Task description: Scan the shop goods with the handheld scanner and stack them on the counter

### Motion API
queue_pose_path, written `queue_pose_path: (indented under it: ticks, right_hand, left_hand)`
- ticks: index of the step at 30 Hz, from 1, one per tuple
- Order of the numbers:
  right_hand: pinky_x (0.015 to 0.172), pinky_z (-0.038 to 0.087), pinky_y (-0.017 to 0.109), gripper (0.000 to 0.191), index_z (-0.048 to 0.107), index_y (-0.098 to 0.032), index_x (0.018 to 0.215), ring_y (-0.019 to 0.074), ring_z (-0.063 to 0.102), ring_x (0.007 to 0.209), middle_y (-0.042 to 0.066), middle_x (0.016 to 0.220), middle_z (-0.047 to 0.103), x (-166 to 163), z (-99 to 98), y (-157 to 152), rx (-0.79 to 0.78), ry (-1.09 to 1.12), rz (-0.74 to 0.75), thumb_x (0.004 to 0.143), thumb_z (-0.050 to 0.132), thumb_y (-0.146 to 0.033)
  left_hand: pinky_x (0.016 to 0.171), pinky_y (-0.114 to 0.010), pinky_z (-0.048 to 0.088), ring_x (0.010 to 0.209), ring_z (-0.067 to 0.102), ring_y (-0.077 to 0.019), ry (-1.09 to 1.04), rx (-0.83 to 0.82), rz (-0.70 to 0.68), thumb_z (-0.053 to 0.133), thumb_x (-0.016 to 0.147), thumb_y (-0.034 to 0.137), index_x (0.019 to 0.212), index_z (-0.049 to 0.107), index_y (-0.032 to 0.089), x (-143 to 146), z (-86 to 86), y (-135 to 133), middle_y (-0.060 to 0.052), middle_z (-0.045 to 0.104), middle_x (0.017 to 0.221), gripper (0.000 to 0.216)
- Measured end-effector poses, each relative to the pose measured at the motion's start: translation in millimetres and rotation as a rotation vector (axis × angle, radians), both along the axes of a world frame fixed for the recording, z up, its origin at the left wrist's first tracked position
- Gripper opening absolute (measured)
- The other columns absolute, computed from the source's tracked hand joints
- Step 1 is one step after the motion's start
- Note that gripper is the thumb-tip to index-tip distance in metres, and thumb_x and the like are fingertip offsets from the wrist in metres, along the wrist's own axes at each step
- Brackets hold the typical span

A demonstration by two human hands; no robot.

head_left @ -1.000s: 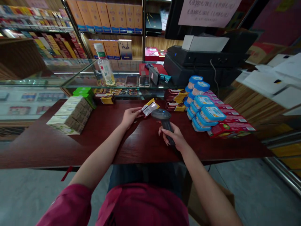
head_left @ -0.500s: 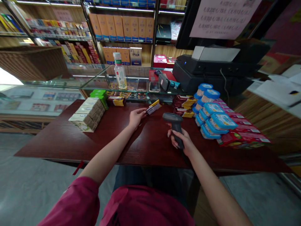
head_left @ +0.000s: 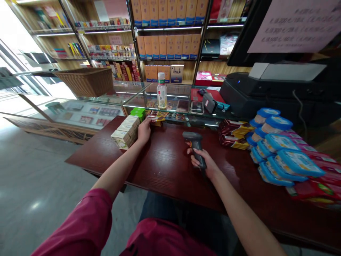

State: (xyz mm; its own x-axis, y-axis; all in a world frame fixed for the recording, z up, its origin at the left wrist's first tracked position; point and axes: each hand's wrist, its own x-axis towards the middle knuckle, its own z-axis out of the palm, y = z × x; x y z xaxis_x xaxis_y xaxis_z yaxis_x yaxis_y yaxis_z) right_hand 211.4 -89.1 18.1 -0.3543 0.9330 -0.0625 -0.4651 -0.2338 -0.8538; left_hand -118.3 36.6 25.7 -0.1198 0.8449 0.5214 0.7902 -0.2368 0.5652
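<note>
My left hand has its fingers closed on a flat red and yellow packet, over a small stack of like packets at the back of the table; whether the held packet touches the stack I cannot tell. Close by that hand stand a row of pale small cartons and bright green packs. My right hand is wrapped round the handle of a black barcode scanner, held over the middle of the dark red table, its head towards the left.
On the right are a taller stack of red and yellow packets, blue-lidded tubs and red packs. Behind the table, a glass counter carries a bottle, phones and a mouse. A black monitor overhangs the right.
My left hand has carried the packet from mid-table leftward to the small stack. My right hand still holds the scanner. The view has turned left.
</note>
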Motion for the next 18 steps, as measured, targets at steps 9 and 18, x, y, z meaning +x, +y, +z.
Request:
queue_pose_path:
  ticks: [9, 18]
  right_hand:
    - [0.037, 0.027, 0.021, 0.038, 0.070, -0.022, 0.114, 0.0033, 0.032, 0.041, -0.001, 0.087, 0.067, 7.5, -2.2, -1.0, -0.052, 0.034, -0.054, 0.079, 0.079, -0.035]
    - [0.037, 0.030, 0.022, 0.033, 0.068, -0.023, 0.109, 0.0035, 0.031, 0.040, -0.002, 0.085, 0.065, 8.2, -2.2, -0.6, -0.026, 0.030, -0.070, 0.080, 0.076, -0.034]
  left_hand:
    - [0.132, -0.044, 0.025, 0.160, 0.033, -0.0311, 0.412, -0.053, -0.083, 0.044, 0.093, 0.007, 0.154, 0.047, -0.005, 39.5, -8.4, -11.9, -0.028, 0.043, 0.163, 0.062]
    - [0.130, -0.046, 0.030, 0.159, 0.032, -0.0356, 0.387, -0.098, 0.005, 0.048, 0.089, 0.008, 0.157, 0.040, -0.009, 30.1, -15.6, -0.7, -0.028, 0.035, 0.167, 0.071]
